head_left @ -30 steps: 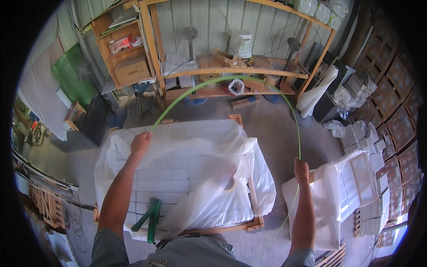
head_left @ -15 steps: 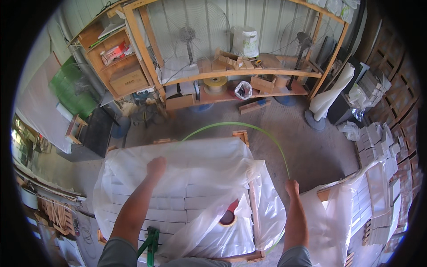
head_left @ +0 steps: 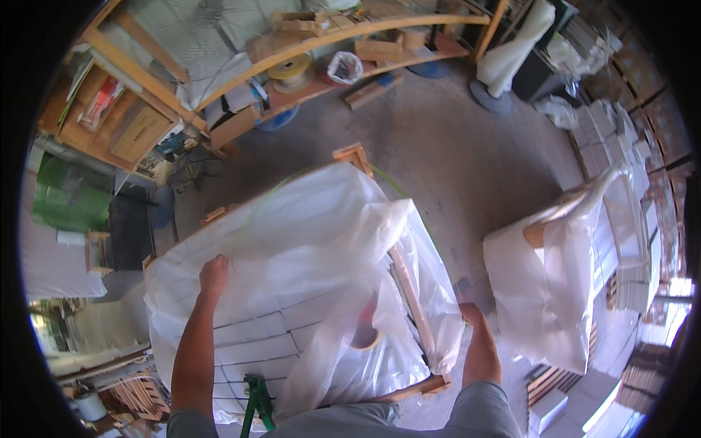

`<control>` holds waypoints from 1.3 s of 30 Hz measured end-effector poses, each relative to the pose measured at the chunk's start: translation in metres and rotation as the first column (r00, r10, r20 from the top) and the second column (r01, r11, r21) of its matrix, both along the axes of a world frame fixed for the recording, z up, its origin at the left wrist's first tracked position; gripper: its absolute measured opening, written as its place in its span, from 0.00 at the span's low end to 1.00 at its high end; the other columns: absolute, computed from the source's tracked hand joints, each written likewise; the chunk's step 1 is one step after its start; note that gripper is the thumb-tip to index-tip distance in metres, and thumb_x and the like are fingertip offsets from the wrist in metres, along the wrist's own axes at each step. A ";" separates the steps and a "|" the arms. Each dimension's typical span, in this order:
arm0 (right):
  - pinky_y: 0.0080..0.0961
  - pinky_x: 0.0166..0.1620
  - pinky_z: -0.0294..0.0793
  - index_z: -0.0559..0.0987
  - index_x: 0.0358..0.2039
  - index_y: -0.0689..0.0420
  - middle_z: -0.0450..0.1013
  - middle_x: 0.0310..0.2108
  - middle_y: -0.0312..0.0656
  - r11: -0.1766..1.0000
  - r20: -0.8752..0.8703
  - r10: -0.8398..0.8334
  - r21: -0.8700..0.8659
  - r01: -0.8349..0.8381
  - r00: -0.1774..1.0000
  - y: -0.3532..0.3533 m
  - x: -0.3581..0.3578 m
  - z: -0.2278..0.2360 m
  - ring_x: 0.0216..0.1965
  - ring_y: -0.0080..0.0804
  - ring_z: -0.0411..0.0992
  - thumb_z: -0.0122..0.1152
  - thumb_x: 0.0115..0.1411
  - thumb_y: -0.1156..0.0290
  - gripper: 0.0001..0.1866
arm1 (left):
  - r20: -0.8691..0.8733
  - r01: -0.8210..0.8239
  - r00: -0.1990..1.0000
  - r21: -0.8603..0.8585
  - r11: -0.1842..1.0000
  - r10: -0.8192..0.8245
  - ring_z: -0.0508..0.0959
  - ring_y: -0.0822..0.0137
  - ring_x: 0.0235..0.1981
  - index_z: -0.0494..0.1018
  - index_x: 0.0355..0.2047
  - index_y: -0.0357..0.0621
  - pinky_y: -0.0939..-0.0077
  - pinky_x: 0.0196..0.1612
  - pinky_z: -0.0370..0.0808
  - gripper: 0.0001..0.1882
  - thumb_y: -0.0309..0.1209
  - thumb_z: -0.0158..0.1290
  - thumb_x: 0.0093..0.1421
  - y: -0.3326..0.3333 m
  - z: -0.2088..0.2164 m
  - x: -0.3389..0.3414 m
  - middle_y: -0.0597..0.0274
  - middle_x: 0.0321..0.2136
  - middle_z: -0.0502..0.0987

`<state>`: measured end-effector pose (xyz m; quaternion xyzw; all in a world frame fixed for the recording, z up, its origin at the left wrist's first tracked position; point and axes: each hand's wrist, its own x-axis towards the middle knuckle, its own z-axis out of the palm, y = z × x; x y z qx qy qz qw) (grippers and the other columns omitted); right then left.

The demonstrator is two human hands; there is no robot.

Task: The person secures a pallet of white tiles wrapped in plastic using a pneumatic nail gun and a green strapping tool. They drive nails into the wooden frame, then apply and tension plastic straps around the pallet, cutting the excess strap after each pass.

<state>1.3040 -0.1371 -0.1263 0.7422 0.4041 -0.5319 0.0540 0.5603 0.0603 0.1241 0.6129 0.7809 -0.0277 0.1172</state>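
Note:
My left hand (head_left: 214, 274) is closed in a fist at the translucent plastic sheet (head_left: 314, 226), seemingly gripping it. The sheet drapes over a stack of white boxes (head_left: 255, 337). On the right, my right hand (head_left: 473, 315) is closed round a green strap (head_left: 432, 237). That strap bends round the stack's far side, and part of it shows faintly through the sheet. A roll of tape (head_left: 365, 337) with a red part lies under or among the sheet's folds. Close to my body stands a green metal tool (head_left: 257, 400) with handles; its kind is unclear.
Wooden frame ends (head_left: 354, 155) poke out at the stack's corners. Another covered stack (head_left: 540, 281) stands to the right. Beyond the concrete floor (head_left: 445, 139) are a wooden shelf (head_left: 328, 38) with a yellow spool (head_left: 290, 71) and a wrapped stand (head_left: 515, 55).
My view has swung to the right and downward. The strap's high arc has dropped to lie low around the stack's far corner. Both my hands remain closed.

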 end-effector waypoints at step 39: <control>0.45 0.24 0.71 0.78 0.25 0.60 0.73 0.20 0.47 0.965 0.018 -0.253 -0.066 0.254 0.967 -0.105 -0.064 -0.030 0.22 0.43 0.74 0.61 0.51 0.64 0.11 | -0.109 -0.209 0.972 -0.014 0.978 0.206 0.76 0.41 0.37 0.74 0.33 0.44 0.47 0.41 0.71 0.20 0.46 0.40 0.64 -0.050 0.025 -0.073 0.45 0.32 0.78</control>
